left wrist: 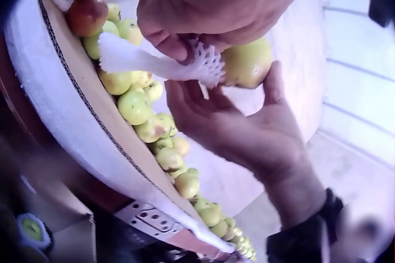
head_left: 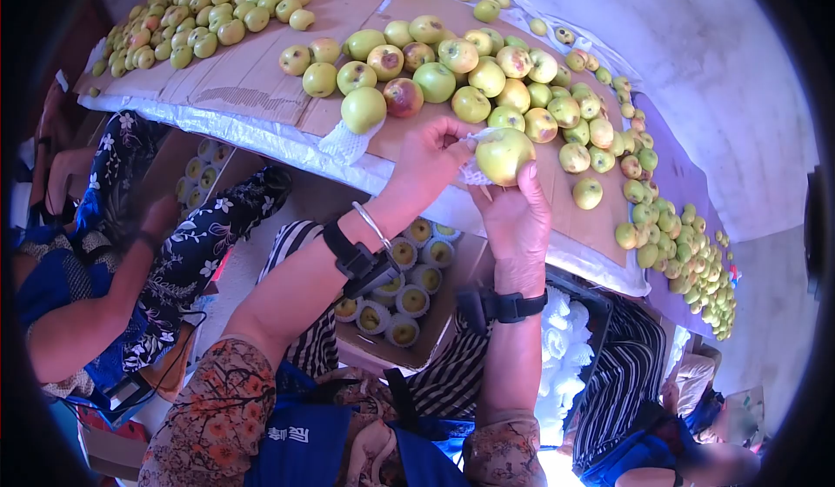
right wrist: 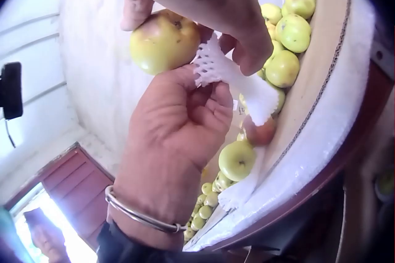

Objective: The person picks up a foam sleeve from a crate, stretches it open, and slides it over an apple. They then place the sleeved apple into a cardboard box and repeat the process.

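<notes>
A yellow-green apple [head_left: 504,156] is held by my right hand [head_left: 515,219], its thumb against the fruit in the head view. My left hand [head_left: 428,163] pinches a white foam net [head_left: 471,172] at the apple's side. The left wrist view shows the net [left wrist: 145,62] with its mesh end against the apple [left wrist: 248,64] and its other end hanging free. In the right wrist view, the left hand [right wrist: 179,112] has its fingertips on the mesh beside the apple [right wrist: 163,42]; the right fingers curl around the net's far side.
Many apples [head_left: 435,81] lie on the cardboard-covered table [head_left: 261,96]. One apple [head_left: 364,110] rests on another net [head_left: 346,143] near the edge. Below are a box of netted apples [head_left: 411,300] and a crate of white nets [head_left: 561,348]. People sit on both sides.
</notes>
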The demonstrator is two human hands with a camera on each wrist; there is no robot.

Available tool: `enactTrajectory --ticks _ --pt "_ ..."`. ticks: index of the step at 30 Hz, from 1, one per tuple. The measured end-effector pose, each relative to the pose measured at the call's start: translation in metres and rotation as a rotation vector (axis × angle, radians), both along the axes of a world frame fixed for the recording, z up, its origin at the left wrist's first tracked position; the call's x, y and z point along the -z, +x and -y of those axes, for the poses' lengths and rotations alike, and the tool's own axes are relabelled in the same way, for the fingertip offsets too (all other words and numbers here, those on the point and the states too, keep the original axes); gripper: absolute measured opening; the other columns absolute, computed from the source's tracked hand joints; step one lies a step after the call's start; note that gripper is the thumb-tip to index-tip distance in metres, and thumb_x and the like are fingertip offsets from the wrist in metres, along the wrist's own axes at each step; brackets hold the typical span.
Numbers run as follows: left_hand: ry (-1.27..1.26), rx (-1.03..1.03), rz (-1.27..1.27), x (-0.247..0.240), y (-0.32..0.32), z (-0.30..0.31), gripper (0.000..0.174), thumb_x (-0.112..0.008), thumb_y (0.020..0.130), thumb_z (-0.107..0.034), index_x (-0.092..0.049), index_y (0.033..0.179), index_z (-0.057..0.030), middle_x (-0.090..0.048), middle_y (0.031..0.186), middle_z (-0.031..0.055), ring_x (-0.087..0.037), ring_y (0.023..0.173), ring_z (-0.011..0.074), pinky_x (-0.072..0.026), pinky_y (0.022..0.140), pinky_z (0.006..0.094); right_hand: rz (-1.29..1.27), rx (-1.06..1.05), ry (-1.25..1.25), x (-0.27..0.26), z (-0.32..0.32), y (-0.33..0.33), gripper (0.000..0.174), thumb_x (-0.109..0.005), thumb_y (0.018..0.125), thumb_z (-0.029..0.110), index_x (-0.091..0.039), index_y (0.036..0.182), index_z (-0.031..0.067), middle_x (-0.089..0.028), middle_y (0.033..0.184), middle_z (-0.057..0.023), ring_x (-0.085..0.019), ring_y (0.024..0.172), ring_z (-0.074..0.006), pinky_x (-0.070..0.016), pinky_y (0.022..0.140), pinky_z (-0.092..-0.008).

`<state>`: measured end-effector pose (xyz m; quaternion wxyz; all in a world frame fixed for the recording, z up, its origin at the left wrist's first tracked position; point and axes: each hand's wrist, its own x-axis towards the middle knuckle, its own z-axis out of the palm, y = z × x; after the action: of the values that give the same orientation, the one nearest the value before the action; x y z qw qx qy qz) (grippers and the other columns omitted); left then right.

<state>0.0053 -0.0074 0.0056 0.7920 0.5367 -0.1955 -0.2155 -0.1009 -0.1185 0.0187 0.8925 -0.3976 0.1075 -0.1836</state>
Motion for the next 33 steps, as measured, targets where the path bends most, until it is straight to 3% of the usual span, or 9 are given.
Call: enactTrajectory --ticks 7,10,12,19,24,27,31,33 --pt "0.044 0.078 -0.071 -0.003 0.004 -0.006 0.016 -0.068 0.089 -0.009 -0.063 0.101 -0.0001 -0.065 0.085 0.0007 -0.059 0.073 0.0047 -0.0477 0.064 0.0192 -0.064 0.116 -0.256 -0.004 0.001 -0.001 0.062 -0.082 0.076 0.017 -0.050 0.126 0.0000 -0.059 0.120 -0.0115 -0.060 0.107 -0.0216 -0.0477 0.094 -0.0405" --pt "0.043 -0.001 0.057 -0.003 0.004 -0.006 0.014 -0.068 0.090 -0.009 -0.063 0.100 -0.0001 -0.064 0.084 -0.0006 -0.056 0.073 0.0039 -0.0465 0.064 0.0190 -0.182 0.199 -0.603 -0.005 0.001 -0.002 0.065 -0.084 0.071 0.010 -0.050 0.125 -0.0026 -0.060 0.116 -0.0115 -0.059 0.106 -0.0206 -0.0466 0.095 -0.0388" --pt "0.060 -0.062 0.218 0.004 0.004 -0.004 0.013 -0.067 0.091 -0.009 -0.063 0.099 -0.0003 -0.063 0.084 -0.0016 -0.055 0.073 0.0033 -0.0458 0.064 0.0191 -0.229 0.240 -0.661 -0.004 0.000 0.000 0.069 -0.085 0.069 0.008 -0.048 0.126 -0.0041 -0.057 0.119 -0.0131 -0.057 0.109 -0.0214 -0.0456 0.097 -0.0385" --pt "0.219 0.074 0.238 0.011 0.002 -0.005 0.011 -0.064 0.092 -0.009 -0.061 0.100 -0.0018 -0.061 0.087 -0.0020 -0.054 0.076 0.0033 -0.0467 0.066 0.0205 -0.192 0.452 -0.750 0.003 0.000 0.005 0.095 -0.086 0.067 0.007 -0.028 0.141 -0.0074 -0.047 0.130 -0.0196 -0.049 0.120 -0.0274 -0.0460 0.098 -0.0420" --pt "0.084 -0.035 0.268 -0.003 -0.009 -0.006 0.011 -0.064 0.092 -0.007 -0.061 0.101 -0.0017 -0.061 0.087 -0.0006 -0.055 0.076 0.0044 -0.0478 0.066 0.0219 -0.356 0.377 -0.976 -0.009 -0.010 0.003 0.103 -0.086 0.065 0.007 -0.024 0.147 -0.0010 -0.048 0.131 -0.0195 -0.051 0.121 -0.0279 -0.0460 0.099 -0.0404" --pt "0.197 -0.133 0.617 -0.006 -0.011 -0.009 0.011 -0.064 0.092 -0.006 -0.061 0.101 -0.0007 -0.061 0.087 0.0001 -0.056 0.076 0.0044 -0.0482 0.066 0.0217 -0.401 0.407 -1.107 -0.004 -0.009 0.007 0.104 -0.087 0.063 0.006 -0.026 0.147 0.0025 -0.049 0.131 -0.0184 -0.053 0.119 -0.0277 -0.0460 0.099 -0.0387" --pt "0.238 0.002 0.493 0.000 -0.011 -0.007 0.011 -0.064 0.091 -0.006 -0.061 0.100 -0.0005 -0.061 0.087 0.0001 -0.057 0.076 0.0051 -0.0487 0.067 0.0213 -0.369 0.636 -1.324 -0.003 -0.005 0.006 0.102 -0.087 0.062 0.006 -0.029 0.146 0.0018 -0.050 0.130 -0.0183 -0.056 0.115 -0.0290 -0.0458 0.099 -0.0390" --pt "0.207 0.066 0.326 0.005 -0.008 -0.004 0.011 -0.064 0.090 -0.005 -0.061 0.100 -0.0006 -0.062 0.088 0.0001 -0.058 0.077 0.0057 -0.0487 0.068 0.0210 -0.318 0.590 -1.171 0.001 0.001 0.004 0.103 -0.087 0.062 0.006 -0.028 0.147 0.0010 -0.050 0.130 -0.0189 -0.056 0.115 -0.0300 -0.0453 0.100 -0.0391"
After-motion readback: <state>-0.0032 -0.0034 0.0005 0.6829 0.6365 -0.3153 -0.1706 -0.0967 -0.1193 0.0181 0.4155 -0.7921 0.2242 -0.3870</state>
